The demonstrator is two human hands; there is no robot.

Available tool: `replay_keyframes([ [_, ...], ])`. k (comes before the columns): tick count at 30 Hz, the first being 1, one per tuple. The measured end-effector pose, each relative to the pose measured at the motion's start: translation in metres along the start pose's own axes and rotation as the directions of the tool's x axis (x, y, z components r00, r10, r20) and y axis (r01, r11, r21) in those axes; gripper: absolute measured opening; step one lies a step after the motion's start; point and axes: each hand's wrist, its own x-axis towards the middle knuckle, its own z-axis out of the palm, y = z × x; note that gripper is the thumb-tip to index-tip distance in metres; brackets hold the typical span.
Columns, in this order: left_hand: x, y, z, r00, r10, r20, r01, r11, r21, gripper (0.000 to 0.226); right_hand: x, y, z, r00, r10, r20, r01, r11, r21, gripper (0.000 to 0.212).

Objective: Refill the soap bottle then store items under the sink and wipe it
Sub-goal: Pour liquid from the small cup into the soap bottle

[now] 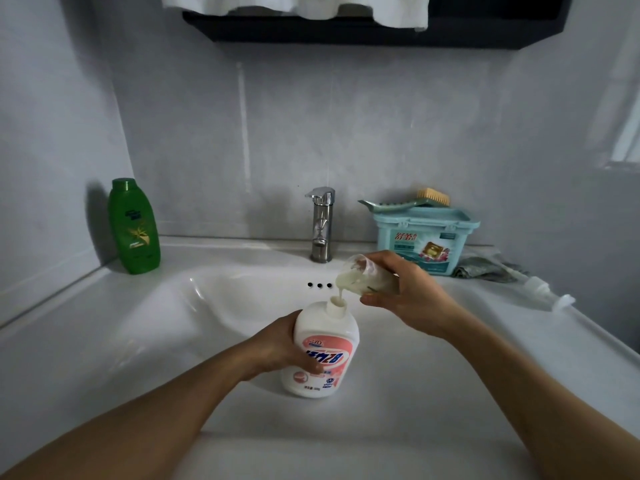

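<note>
A white soap bottle [323, 348] with a pink label stands uncapped over the white sink [214, 306]. My left hand [284, 344] grips its side. My right hand [405, 292] holds a clear plastic cup [356, 277] tipped toward the bottle's neck, and a stream of creamy white soap runs from the cup's rim into the open neck. The bottle's pump head [540, 291] lies on the counter at the right.
A green bottle [133, 226] stands at the back left corner. The chrome faucet [322, 225] rises behind the basin. A teal detergent box [424, 237] with a brush [433, 197] on top sits back right, a grey cloth [485, 270] beside it. White towels [298, 5] hang from a dark shelf [363, 32] overhead.
</note>
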Motion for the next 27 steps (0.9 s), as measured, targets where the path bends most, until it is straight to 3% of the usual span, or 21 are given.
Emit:
replay_keyframes([
  [27,0.0019,-0.0036,-0.0003,1.000,0.010,0.002,-0.010,1.000,0.004,0.068,-0.0006,-0.0022,-0.0010,1.000,-0.003,0.000,0.003,1.000,0.004,0.054],
])
